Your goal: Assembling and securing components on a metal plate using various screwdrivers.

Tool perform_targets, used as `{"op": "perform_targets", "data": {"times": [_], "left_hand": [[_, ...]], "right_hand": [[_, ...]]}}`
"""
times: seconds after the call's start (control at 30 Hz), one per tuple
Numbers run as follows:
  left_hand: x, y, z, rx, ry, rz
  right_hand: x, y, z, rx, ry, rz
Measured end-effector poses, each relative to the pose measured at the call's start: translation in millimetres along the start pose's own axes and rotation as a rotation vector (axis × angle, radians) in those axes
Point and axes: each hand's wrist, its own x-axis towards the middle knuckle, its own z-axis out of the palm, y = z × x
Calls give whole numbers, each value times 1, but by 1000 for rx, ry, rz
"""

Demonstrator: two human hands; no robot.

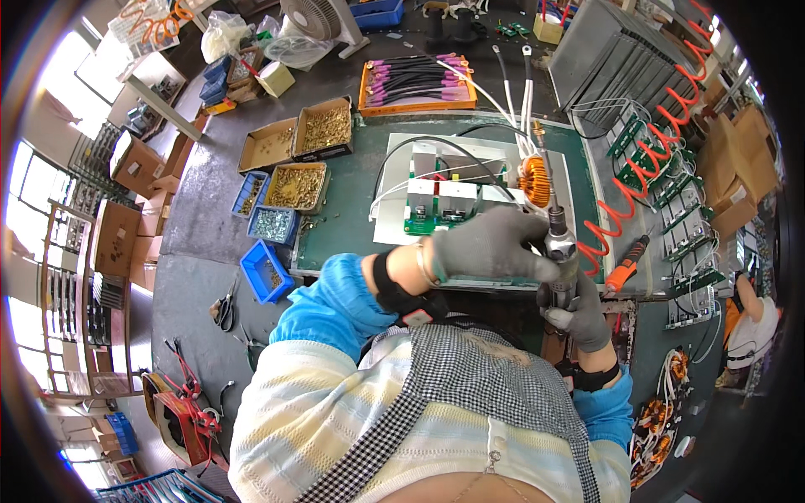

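Observation:
My gloved right hand (580, 317) is wrapped round the lower body of a power screwdriver (563, 260). Its long bit points away from me, with a brass-coloured piece at the tip. My gloved left hand (495, 243) closes its thumb and fingers on the tool's upper body; some fingertips are hidden. Just beyond lies a green circuit board (429, 225) with pale metal blocks (457, 198), on a white sheet (391, 228). An orange-wound toroidal coil (534, 180) stands left of the bit, and white cables (527, 92) with ring ends rise behind it.
Boxes of brass fasteners (325, 130) and blue bins (267, 272) stand at the left, near scissors (223, 312). An orange tray (363, 99) holds black cables. A red coiled hose (625, 189) hangs at the right, beside an orange-handled screwdriver (627, 267) and grey panels (620, 59).

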Motion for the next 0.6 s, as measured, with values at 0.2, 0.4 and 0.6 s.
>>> {"op": "perform_targets", "data": {"times": [0.2,0.4,0.6], "left_hand": [[-75,-90,-119,687,805,-27],[-93,-172,-123,719,568,-159],[-92,-119,-178,416,537,8]], "right_hand": [[13,-4,28,73,94,-82],[21,-9,46,80,251,-217],[-2,-3,44,38,223,-267]]}}
